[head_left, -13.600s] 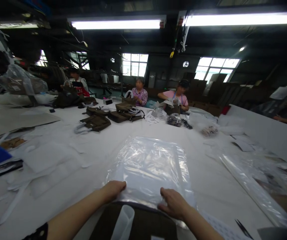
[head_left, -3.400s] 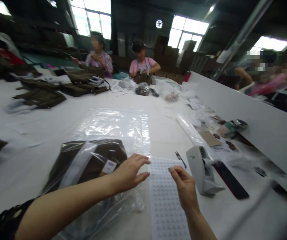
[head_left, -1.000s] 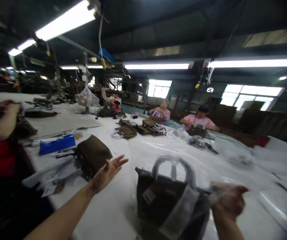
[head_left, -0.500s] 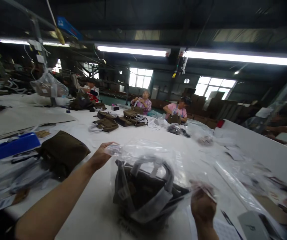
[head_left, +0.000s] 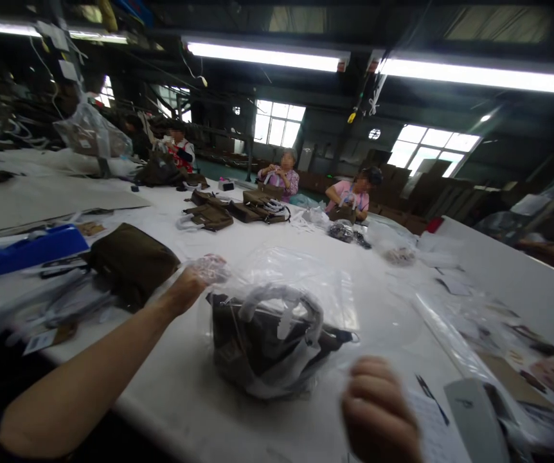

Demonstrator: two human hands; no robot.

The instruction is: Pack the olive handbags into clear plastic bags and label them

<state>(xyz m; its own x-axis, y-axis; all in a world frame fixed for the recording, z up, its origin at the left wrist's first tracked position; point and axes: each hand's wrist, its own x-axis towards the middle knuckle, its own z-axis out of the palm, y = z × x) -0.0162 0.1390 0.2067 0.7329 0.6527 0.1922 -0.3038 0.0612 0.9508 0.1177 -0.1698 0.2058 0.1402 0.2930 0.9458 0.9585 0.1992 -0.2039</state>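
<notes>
A dark brown handbag (head_left: 267, 334) with pale-wrapped handles stands on the white table inside a clear plastic bag (head_left: 301, 267). My left hand (head_left: 195, 283) is closed on the plastic at the upper left, where a bunched part of it covers the fingers. Nearer to me, right of the handbag, my right hand (head_left: 378, 411) is curled into a fist and blurred by motion. Whether anything is inside that fist is hidden. A second brown bag (head_left: 132, 260) lies left of my left forearm.
A blue tape dispenser (head_left: 31, 247) stands at the left. On the right are small scissors-like snips (head_left: 432, 399), a printed sheet (head_left: 428, 427), a grey-white device (head_left: 474, 418) and loose plastic. Several brown bags (head_left: 252, 204) lie farther back, where co-workers (head_left: 351, 193) handle bags.
My right hand has come away from the plastic at the handbag's right and moved down toward me. My left hand still grips the plastic. The view has tilted down slightly.
</notes>
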